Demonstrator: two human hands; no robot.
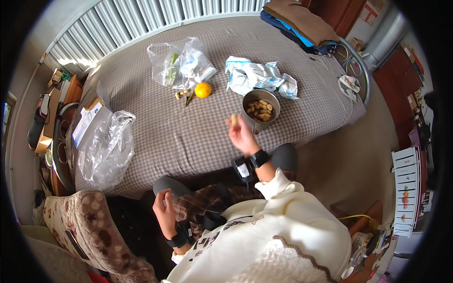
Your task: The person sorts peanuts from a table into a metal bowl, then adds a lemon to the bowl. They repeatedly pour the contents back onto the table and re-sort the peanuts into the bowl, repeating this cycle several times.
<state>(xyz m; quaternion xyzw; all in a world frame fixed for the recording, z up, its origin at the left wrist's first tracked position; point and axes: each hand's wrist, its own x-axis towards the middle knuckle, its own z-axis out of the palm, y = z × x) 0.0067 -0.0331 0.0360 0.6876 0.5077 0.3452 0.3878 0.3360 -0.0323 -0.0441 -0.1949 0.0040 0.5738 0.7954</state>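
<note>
My right hand (241, 135) pinches a peanut in its shell (234, 119) between the fingertips. It is just left of a metal pot (247, 118) that holds several unshelled peanuts (261, 108). The pot stands on the checked bedspread (170, 123) near the bed's front edge, its handle towards me. My left hand (165, 209) hangs by my left knee, fingers loosely bent and apart, with nothing visible in it. Left of an orange (203, 90) lie a few peanuts (182, 93) and a small dark pod-like piece (189, 99).
Behind the pot lie crumpled white-and-blue packages (260, 76). A clear plastic bag (182, 63) with things inside lies beyond the orange. Another clear bag (108, 148) and an open box (92, 118) are at left. Folded clothes (300, 24) are stacked at the far right corner.
</note>
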